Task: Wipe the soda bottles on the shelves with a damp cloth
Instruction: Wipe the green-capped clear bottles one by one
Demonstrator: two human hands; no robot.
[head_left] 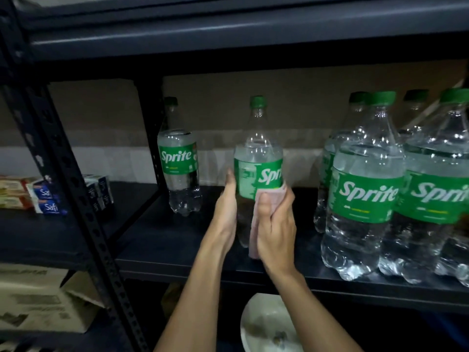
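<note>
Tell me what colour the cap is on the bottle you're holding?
The cap on the held bottle is green, clearest in the head view.

Six Sprite bottles (257, 148), one cloth (253, 240)

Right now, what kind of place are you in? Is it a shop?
Probably a shop's stockroom, though I'm unsure: dark metal shelving, many identical Sprite bottles stocked together, and a cardboard box lower down.

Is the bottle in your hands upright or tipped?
Upright. The bottle stands vertical, green cap on top; the left hand grips its side, the right hand holds the cloth against it.
</note>
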